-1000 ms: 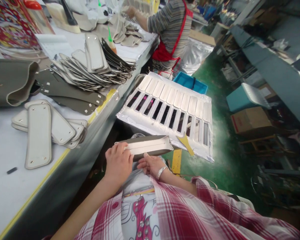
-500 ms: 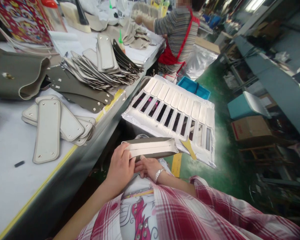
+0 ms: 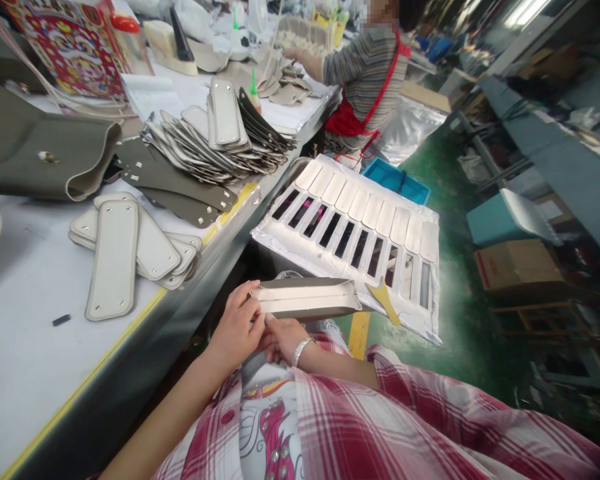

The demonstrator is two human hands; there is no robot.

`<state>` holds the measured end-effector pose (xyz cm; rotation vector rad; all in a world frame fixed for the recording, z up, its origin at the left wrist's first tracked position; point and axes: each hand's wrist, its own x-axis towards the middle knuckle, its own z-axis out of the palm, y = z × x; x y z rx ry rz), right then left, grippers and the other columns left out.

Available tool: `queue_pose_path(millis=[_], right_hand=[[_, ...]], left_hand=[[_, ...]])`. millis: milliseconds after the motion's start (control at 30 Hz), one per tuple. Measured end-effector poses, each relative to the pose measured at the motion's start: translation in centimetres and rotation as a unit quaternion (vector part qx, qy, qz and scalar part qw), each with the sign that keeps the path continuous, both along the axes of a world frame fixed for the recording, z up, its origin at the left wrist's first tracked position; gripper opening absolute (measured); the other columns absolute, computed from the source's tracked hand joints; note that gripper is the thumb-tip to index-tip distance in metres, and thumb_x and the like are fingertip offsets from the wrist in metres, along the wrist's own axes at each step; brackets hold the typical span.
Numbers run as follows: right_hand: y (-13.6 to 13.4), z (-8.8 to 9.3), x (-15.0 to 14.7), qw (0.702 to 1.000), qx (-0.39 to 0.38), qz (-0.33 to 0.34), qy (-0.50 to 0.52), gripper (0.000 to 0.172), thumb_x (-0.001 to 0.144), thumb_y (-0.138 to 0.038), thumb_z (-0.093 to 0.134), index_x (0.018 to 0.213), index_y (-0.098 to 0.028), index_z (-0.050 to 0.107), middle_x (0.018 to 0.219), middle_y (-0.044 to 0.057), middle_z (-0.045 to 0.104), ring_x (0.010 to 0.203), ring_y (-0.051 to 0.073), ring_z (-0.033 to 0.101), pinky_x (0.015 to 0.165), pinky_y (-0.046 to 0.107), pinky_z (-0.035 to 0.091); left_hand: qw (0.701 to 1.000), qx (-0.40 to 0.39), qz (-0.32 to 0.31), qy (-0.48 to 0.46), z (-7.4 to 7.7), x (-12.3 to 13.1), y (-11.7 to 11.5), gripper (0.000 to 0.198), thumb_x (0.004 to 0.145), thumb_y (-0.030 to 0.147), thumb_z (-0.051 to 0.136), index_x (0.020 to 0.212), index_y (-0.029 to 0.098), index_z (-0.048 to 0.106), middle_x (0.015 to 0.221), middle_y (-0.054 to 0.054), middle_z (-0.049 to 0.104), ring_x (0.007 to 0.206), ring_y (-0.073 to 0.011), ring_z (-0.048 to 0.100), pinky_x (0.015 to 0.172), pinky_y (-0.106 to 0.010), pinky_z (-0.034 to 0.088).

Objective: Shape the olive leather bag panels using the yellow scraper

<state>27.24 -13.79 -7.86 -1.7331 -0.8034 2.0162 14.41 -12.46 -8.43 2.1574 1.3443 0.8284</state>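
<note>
I hold a long grey leather strip with folded pale edges over my lap. My left hand pinches its near end, fingers closed on the fold. My right hand sits just under the strip's near end, thumb pressed up against the edge, a silver bracelet on the wrist. Beyond the strip a white board carries a row of pale strips laid side by side, with a small yellow scraper on its near edge.
The work table on my left holds a small pile of pale oval panels, a large fanned stack and grey leather pieces. A person in a striped top and red apron works at the far end. Boxes stand on the green floor.
My right hand has slid along the strip toward its near end, closer to my left hand. The view has shifted slightly, so the table and board appear further right.
</note>
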Motion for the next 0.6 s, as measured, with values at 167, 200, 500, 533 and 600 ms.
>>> queue_pose_path(millis=[167, 200, 500, 533, 600], right_hand=[[0.0, 0.1, -0.9, 0.998, -0.026, 0.025, 0.046, 0.052, 0.093, -0.04, 0.024, 0.059, -0.013, 0.053, 0.051, 0.004, 0.06, 0.03, 0.008, 0.043, 0.034, 0.02, 0.025], [-0.2, 0.2, -0.4, 0.996, -0.031, 0.052, 0.064, 0.055, 0.093, -0.041, 0.021, 0.06, -0.012, 0.054, 0.051, 0.004, 0.059, 0.031, 0.007, 0.042, 0.034, 0.02, 0.024], [-3.8, 0.3, 18.8, 0.975, 0.176, 0.132, 0.009, 0.047, 0.084, -0.051, 0.041, 0.097, -0.01, 0.061, 0.081, 0.008, 0.067, 0.065, 0.012, 0.062, 0.062, 0.023, 0.046], [-4.1, -0.1, 21.7, 0.969, 0.173, 0.108, -0.141, 0.044, 0.088, -0.046, 0.034, 0.098, -0.011, 0.06, 0.083, 0.008, 0.067, 0.066, 0.012, 0.062, 0.064, 0.023, 0.047], [-4.3, -1.3, 27.1, 0.91, 0.142, 0.067, -0.385, 0.036, 0.09, -0.036, 0.033, 0.103, -0.014, 0.059, 0.095, 0.008, 0.065, 0.08, 0.014, 0.062, 0.074, 0.026, 0.047]], left_hand=[[1.0, -0.013, 0.021, 0.005, 0.8, -0.7, 0.1, 0.022, 0.076, 0.012, 0.044, 0.097, 0.018, 0.045, 0.13, -0.011, 0.04, 0.121, -0.0207, 0.038, 0.101, -0.038, 0.034], [1.0, -0.005, 0.013, 0.025, 1.0, -0.7, 0.1, 0.031, 0.076, 0.013, 0.044, 0.107, 0.017, 0.043, 0.13, -0.011, 0.04, 0.122, -0.0207, 0.037, 0.102, -0.038, 0.034], [0.958, 0.116, -0.106, 0.24, 0.5, 6.8, 1.3, 0.06, 0.081, 0.046, 0.047, 0.13, 0.012, 0.039, 0.129, -0.014, 0.048, 0.117, -0.0268, 0.044, 0.104, -0.049, 0.021], [0.953, 0.113, -0.128, 0.251, 0.2, 8.5, 1.5, 0.063, 0.08, 0.049, 0.047, 0.129, 0.011, 0.04, 0.131, -0.014, 0.047, 0.118, -0.0276, 0.043, 0.102, -0.048, 0.023], [0.943, 0.11, -0.158, 0.273, -0.6, 11.7, 2.0, 0.067, 0.078, 0.052, 0.048, 0.129, 0.009, 0.041, 0.135, -0.015, 0.042, 0.121, -0.0298, 0.04, 0.101, -0.048, 0.025]])
